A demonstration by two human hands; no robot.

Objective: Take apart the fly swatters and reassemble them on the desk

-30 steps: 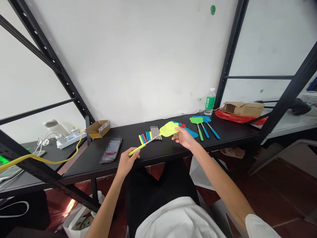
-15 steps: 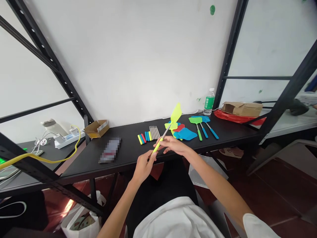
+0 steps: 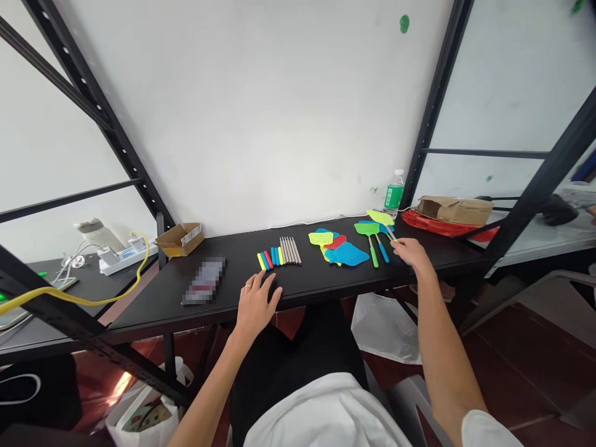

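Whole green swatter [image 3: 367, 230] and blue swatter [image 3: 383, 251] lie joined on a black table [image 3: 307, 284], loose handles [image 3: 270, 258], rods [image 3: 290, 251] and swatter heads [image 3: 347, 254] lie separate, the left hand [image 3: 254, 306] spreads empty, and the right hand [image 3: 412, 252] pinches a yellow swatter [image 3: 380, 218], its head beyond the fingertips, wallward.

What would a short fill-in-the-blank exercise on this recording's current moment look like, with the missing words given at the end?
The right hand holds a swatter whose head is coloured ____. Among the loose swatter heads, exactly one visible head is ____. As the camera sees it, the green-labelled bottle stands to the ____ of the metal rods. The hand with its fingers spread and nothing in its grip is the ____ hand.

Missing words, in order: yellow; red; right; left.
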